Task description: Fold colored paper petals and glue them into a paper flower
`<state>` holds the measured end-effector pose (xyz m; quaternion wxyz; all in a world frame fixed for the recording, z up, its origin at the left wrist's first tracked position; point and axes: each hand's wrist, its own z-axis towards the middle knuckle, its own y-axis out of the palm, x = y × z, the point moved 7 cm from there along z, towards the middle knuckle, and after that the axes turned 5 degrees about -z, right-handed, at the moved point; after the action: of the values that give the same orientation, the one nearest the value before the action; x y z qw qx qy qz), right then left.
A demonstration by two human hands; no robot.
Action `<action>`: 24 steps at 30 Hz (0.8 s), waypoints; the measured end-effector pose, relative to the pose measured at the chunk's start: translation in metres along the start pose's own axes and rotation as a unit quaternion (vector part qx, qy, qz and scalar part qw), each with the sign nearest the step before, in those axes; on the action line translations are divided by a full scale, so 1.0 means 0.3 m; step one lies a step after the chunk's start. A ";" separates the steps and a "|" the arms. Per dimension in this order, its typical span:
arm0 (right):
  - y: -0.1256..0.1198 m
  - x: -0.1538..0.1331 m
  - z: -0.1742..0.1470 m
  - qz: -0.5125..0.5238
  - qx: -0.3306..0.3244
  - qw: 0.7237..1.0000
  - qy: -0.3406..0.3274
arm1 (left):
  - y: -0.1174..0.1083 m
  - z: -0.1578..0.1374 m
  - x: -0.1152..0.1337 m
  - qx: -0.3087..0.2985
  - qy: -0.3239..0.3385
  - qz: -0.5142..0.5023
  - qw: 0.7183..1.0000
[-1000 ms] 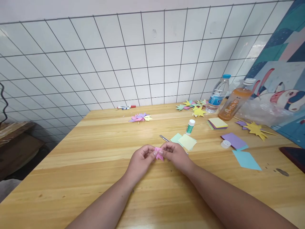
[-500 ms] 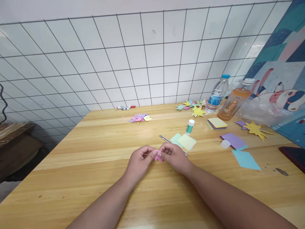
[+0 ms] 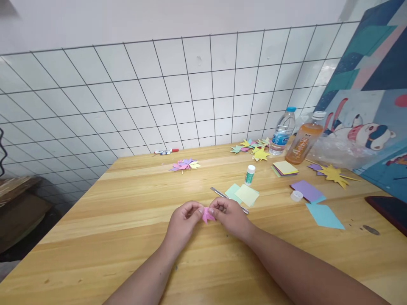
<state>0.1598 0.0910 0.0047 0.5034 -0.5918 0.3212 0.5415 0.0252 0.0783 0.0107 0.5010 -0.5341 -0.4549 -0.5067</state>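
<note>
A small pink folded paper (image 3: 207, 216) with pointed ends is held between my two hands over the wooden table (image 3: 127, 237). My left hand (image 3: 186, 222) pinches its left side between thumb and forefinger. On the other side, my right hand (image 3: 230, 216) pinches it the same way. A slim metal-coloured utility knife (image 3: 219, 192) lies just beyond my right hand, partly under pale green and cream paper squares (image 3: 247, 195). Behind these stands a glue stick (image 3: 249, 175) with its white cap (image 3: 296, 195) lying apart to the right.
Folded paper leaves (image 3: 184, 165) lie at the back left near markers (image 3: 166, 151); more (image 3: 259, 153) lie by a water bottle (image 3: 282, 132) and an orange drink bottle (image 3: 304, 140). At right are a yellow-topped paper stack (image 3: 285, 168), purple paper (image 3: 307, 191) and a blue sheet (image 3: 324, 215).
The view has tilted up slightly, so everything sits lower in the picture. My fingers have parted a little, and more of the pink paper shows between them.
</note>
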 end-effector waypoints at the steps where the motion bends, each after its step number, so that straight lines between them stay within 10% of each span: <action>1: 0.002 0.000 -0.001 -0.003 -0.004 1.000 -0.002 | 0.003 0.000 -0.001 -0.004 0.001 0.004 1.000; 24: -0.031 -0.009 0.000 -0.001 0.049 0.999 0.003 | -0.017 0.010 -0.037 0.008 -0.012 0.022 1.000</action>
<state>0.1678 0.0934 0.0095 0.5317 -0.5684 0.3482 0.5226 0.0195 0.0819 0.0001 0.5104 -0.5461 -0.4532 -0.4856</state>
